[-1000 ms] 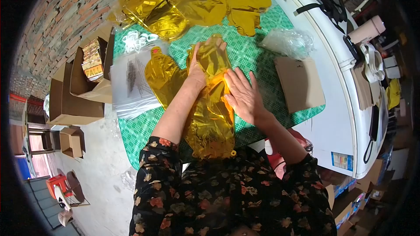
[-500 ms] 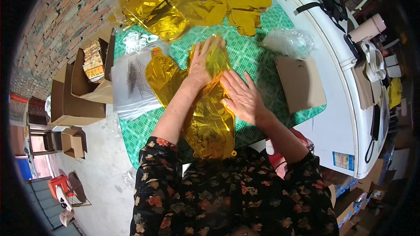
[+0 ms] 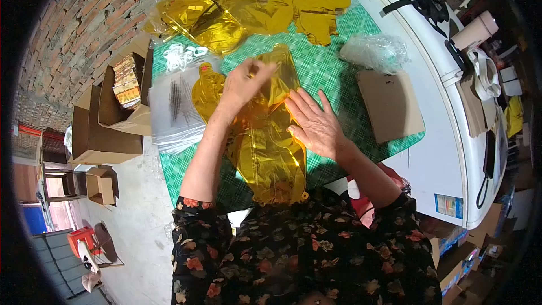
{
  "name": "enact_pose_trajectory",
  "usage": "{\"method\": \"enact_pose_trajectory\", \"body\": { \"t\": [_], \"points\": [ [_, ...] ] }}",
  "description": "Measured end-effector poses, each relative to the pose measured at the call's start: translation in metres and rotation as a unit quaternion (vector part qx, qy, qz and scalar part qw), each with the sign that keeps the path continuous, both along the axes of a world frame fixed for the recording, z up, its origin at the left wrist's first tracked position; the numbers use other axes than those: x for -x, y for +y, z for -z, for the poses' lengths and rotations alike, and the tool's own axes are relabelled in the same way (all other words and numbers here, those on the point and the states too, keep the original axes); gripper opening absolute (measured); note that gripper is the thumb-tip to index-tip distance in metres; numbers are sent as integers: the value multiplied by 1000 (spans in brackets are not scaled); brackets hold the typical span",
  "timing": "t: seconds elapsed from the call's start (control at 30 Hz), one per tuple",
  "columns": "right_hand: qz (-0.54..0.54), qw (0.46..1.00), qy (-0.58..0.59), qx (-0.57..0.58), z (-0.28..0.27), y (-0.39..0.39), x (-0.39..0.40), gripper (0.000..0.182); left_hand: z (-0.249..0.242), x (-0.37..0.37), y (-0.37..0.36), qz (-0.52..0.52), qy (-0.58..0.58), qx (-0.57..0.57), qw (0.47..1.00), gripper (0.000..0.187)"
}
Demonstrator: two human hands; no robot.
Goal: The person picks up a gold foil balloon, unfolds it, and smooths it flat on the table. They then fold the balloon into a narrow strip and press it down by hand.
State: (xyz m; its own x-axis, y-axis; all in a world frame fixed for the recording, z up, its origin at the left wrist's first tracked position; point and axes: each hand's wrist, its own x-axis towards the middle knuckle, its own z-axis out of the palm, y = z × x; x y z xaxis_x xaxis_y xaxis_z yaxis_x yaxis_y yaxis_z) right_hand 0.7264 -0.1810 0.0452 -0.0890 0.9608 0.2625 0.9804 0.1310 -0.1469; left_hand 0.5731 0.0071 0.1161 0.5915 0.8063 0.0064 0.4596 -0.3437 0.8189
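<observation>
A flat, shiny gold foil balloon (image 3: pixel 271 155) lies lengthwise before me, its lower end near my body and its left part spread out to the side. Above its upper left portion is my left hand (image 3: pixel 244 86), fingers curled in and slightly blurred; whether foil is pinched in them is hidden. My right hand (image 3: pixel 317 127) lies flat along the balloon's right edge, fingers stretched out and thumb apart. Several more gold foil balloons (image 3: pixel 259 5) are spread at the table's far side.
The green checked tablecloth (image 3: pixel 333 76) bears a stack of clear plastic bags (image 3: pixel 178 110), white ties (image 3: pixel 183 53), crumpled clear plastic (image 3: pixel 375 52) and brown cardboard (image 3: pixel 390 106). Open cardboard boxes (image 3: pixel 107 144) stand left. A white appliance (image 3: pixel 435 135) flanks the right side.
My left hand has come out from beneath the translucent upper foil, moved left and toward me, and curled its fingers. My right hand stays flat in place.
</observation>
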Motion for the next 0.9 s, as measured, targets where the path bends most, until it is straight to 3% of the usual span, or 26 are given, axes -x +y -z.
{"method": "enact_pose_trajectory", "body": {
  "t": [0.07,0.2,0.4,0.5,0.7,0.9],
  "points": [
    [4,1000,-9,16,-2,0,1,67,24,2,4,-9,18,-127,992,43],
    [-1,1000,-2,17,-4,0,1,65,33,-1,5,-27,-2,-107,994,35],
    [-4,1000,-2,26,-10,-2,1,65,62,-1,14,-16,-10,-281,960,31],
    [-4,1000,-5,29,-12,-2,1,67,64,-2,11,-12,46,-320,946,36],
    [-6,1000,21,17,-10,-2,1,74,70,-6,12,0,22,-341,940,49],
    [15,1000,26,-3,-9,-1,1,84,70,-7,12,3,69,-297,952,47]
  ]
}}
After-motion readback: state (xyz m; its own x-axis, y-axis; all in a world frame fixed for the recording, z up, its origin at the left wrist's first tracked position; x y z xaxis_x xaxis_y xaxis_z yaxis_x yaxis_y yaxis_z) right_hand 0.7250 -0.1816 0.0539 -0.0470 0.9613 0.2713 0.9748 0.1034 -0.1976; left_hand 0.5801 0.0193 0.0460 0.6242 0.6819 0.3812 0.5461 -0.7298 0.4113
